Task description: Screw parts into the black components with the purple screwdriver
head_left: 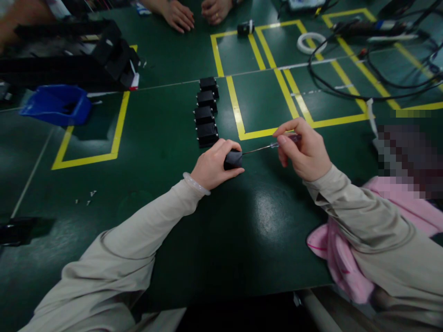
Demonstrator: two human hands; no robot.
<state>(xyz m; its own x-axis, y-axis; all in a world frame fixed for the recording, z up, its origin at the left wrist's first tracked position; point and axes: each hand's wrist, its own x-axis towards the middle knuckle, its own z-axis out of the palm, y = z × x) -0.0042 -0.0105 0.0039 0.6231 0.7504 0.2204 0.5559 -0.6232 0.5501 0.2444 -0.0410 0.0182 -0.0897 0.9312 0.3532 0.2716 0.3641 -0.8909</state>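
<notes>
My left hand is wrapped round a small black block on the green table. In my right hand is a screwdriver, pinched by its handle. Its thin shaft points left, and the tip meets the right side of the block; the exact contact point is too small to tell. Just beyond my left hand, several similar black blocks stand in a column, with small shiny screws at their sides.
A blue bin and a black rack are at the left. Loose screws lie nearer. Another person's hands rest at the far edge. A white tape roll, black cables and pink cloth are at the right.
</notes>
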